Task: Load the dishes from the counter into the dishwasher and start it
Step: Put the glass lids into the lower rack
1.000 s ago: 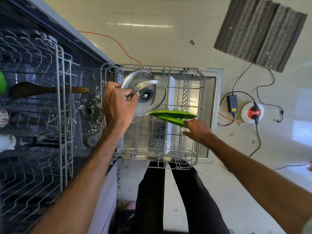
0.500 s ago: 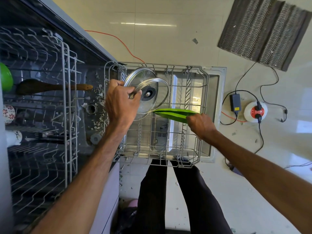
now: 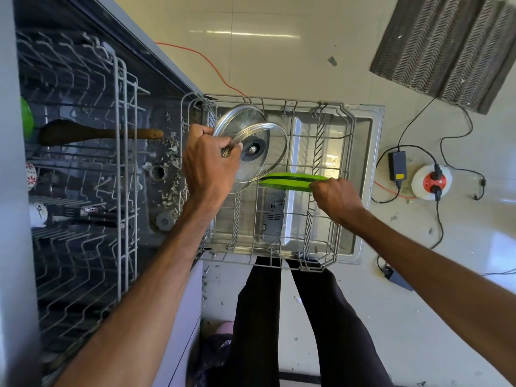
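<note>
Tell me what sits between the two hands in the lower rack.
Head view: glass lids in the left hand, green plates in the right hand.

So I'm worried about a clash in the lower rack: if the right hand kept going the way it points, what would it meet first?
The right hand points left along the green plates it grips. Straight on, it would likely meet the glass lids held by the left hand first, though depth is unclear.
</note>
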Tool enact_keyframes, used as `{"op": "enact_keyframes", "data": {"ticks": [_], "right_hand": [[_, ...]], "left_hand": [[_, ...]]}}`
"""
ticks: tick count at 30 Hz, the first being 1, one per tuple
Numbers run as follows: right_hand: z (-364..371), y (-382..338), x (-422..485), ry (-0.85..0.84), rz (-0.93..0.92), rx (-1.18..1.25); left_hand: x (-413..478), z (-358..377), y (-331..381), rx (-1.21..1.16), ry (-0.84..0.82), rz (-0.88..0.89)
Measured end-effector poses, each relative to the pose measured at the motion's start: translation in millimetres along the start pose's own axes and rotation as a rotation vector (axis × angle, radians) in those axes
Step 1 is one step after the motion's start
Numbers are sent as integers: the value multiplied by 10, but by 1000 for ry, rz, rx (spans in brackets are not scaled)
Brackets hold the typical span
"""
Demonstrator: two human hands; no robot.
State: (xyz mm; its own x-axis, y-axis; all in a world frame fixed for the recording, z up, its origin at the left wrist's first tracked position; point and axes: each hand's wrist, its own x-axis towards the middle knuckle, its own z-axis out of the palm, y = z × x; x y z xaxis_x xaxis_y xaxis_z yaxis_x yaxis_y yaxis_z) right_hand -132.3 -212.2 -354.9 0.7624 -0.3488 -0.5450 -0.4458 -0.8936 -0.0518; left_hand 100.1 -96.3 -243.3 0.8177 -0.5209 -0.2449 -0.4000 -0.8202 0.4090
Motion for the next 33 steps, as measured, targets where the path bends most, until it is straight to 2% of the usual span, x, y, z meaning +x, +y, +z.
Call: {"op": "enact_keyframes", "data": {"ticks": [6,10,15,20,22,24,26,31,33], "right_hand": [[-25,31,-11,85,-25,-33],[31,11,-18,-32,-44,-84],[294,-21,53,-62,-22,1],[428,9,137,-63,121,325],[297,24,162,59,175,559],[18,56,157,252,205,888],[-322,113,148,333,175,1112],[-754,187,373,330,19,1079],[-840,249,514,347,18,1078]], "left_hand": [[-28,-2,-7,3,-1,-16],[-31,-7,1,3,-4,-1],[-14,3,-10,17,-4,30],[-18,17,20,38,-31,60],[-22,31,32,39,-52,81],[-19,49,62,52,-78,108],[-1,62,121,70,-106,150],[127,87,364,29,-190,239],[218,78,447,6,-202,268]]}}
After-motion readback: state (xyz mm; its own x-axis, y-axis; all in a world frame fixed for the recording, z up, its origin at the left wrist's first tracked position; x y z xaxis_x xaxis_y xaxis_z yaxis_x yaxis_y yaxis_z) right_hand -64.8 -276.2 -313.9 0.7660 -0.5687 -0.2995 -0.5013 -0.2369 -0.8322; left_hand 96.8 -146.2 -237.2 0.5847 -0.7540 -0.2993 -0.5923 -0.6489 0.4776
